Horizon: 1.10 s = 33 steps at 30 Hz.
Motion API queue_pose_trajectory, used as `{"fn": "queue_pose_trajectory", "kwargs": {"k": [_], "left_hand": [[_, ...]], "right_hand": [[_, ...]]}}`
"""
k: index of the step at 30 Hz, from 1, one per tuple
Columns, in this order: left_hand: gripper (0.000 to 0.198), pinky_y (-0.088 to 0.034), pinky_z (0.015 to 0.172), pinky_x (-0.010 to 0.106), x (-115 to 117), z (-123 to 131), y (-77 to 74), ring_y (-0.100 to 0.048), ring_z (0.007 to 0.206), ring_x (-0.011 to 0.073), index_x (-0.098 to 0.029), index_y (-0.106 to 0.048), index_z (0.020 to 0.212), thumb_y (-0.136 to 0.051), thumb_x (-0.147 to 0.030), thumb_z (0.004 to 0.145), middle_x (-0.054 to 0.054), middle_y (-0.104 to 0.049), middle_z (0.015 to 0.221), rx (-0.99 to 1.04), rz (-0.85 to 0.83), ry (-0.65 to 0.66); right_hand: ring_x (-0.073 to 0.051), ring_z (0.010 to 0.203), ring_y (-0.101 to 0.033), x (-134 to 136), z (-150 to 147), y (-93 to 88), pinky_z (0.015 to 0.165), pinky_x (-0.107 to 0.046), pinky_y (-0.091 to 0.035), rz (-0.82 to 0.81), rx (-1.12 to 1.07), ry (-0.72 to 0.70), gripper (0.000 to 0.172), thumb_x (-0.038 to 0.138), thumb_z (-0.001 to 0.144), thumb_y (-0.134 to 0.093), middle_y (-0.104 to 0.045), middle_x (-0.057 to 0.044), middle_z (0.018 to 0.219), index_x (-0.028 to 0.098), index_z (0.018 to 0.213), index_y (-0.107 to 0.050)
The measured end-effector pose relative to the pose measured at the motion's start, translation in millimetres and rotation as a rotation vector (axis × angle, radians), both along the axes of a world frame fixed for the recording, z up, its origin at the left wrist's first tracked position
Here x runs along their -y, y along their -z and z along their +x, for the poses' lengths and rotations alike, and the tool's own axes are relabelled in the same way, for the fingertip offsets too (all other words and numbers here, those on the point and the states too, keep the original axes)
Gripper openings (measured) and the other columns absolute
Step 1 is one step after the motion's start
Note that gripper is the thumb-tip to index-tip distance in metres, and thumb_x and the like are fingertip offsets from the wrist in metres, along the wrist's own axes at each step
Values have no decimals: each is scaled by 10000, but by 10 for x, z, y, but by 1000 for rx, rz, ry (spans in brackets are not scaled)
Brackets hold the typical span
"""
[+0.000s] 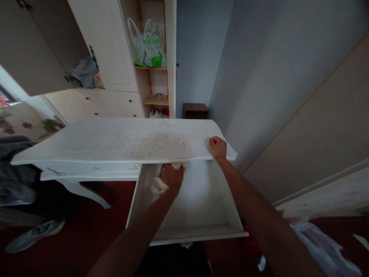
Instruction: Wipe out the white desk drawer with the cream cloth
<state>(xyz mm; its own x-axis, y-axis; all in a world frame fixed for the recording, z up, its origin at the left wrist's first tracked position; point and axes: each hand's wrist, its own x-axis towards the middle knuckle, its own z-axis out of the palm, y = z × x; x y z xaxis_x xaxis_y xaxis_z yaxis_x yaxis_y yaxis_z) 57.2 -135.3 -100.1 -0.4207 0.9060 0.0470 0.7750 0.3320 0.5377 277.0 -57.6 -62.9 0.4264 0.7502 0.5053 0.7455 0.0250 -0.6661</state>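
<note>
A white drawer (201, 204) stands pulled out from under the white table (115, 138). Inside it, at the back left, my left hand (172, 175) grips a crumpled cream cloth (158, 186), part of which spreads over the drawer floor. Some of that cloth also shows beyond my fingers, under the tabletop's edge. My right hand (217, 147) is closed and rests on the right end of the tabletop; I cannot make out anything in it. Grey-brown smudges mark the middle of the tabletop.
Behind the table is a white wardrobe (115, 50) with open shelves holding a plastic bag (152, 46). A small brown cabinet (195, 109) sits by the grey wall. On the floor are a shoe (36, 234) at left and a plastic bag (323, 246) at right.
</note>
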Motion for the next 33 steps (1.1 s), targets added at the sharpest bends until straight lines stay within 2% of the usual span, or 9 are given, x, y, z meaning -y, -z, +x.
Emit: {"fn": "queue_pose_trajectory", "kwargs": {"k": [6,9,12,15,18,22,27,30,33], "left_hand": [[539,-444,1047,471,42,730,-44,-603,1255,373,-122,-617,1245,-704,-407,797,219,-644,1301,119,-9,92],[584,-437,1055,461,88,1043,-59,-602,1265,362,-175,-603,1293,-742,-392,769,183,-648,1330,180,-7,302],[586,-441,1043,460,101,1210,-62,-602,1265,355,-226,-592,1303,-750,-413,771,152,-657,1331,226,-26,487],[565,-443,1046,444,119,1172,-37,-593,1269,341,-223,-590,1277,-755,-399,766,145,-642,1338,202,-16,565],[539,-455,1043,423,235,1023,6,-608,1226,319,-204,-607,1215,-786,-335,723,130,-643,1309,222,-23,713],[498,-475,1027,404,579,856,92,-610,1183,302,-185,-617,1170,-779,-275,708,137,-644,1256,332,-58,836],[598,-488,1029,408,1002,635,196,-602,1171,292,-206,-622,1193,-821,-273,634,114,-632,1274,525,-170,1049],[610,-510,999,415,1097,478,177,-627,1128,295,-197,-646,1198,-832,-276,623,97,-667,1227,637,-270,1238],[554,-512,997,394,1098,391,125,-641,1121,284,-193,-685,1149,-833,-227,616,85,-673,1229,667,-216,1362]], "right_hand": [[-224,803,-686,0,-4,6,817,-319,-499,-3,38,-8,283,256,858,-504,-788,-66,857,209,842,-783],[-223,801,-683,9,-1,2,823,-317,-497,-3,48,-12,278,249,857,-508,-786,-62,856,214,844,-783],[-228,817,-688,15,0,-8,828,-317,-494,16,43,-11,288,239,858,-496,-785,-68,866,206,846,-782],[-230,811,-682,10,0,-15,817,-316,-490,5,49,-24,287,242,862,-494,-784,-69,858,206,832,-777],[-224,800,-669,0,-2,-18,806,-311,-484,-10,65,-48,281,244,867,-495,-781,-61,848,213,814,-769],[-213,807,-668,-2,-5,-21,812,-305,-478,-20,63,-37,275,235,870,-499,-780,-56,857,212,826,-769],[-203,787,-657,5,-12,-33,799,-299,-472,-32,85,-21,276,232,873,-494,-766,-45,831,210,818,-763],[-202,752,-641,12,-15,-37,778,-302,-469,-32,90,-8,275,237,869,-492,-752,-42,799,203,807,-757],[-203,740,-634,21,-14,-39,775,-305,-473,-33,97,-10,268,243,864,-495,-747,-44,787,205,794,-751]]}}
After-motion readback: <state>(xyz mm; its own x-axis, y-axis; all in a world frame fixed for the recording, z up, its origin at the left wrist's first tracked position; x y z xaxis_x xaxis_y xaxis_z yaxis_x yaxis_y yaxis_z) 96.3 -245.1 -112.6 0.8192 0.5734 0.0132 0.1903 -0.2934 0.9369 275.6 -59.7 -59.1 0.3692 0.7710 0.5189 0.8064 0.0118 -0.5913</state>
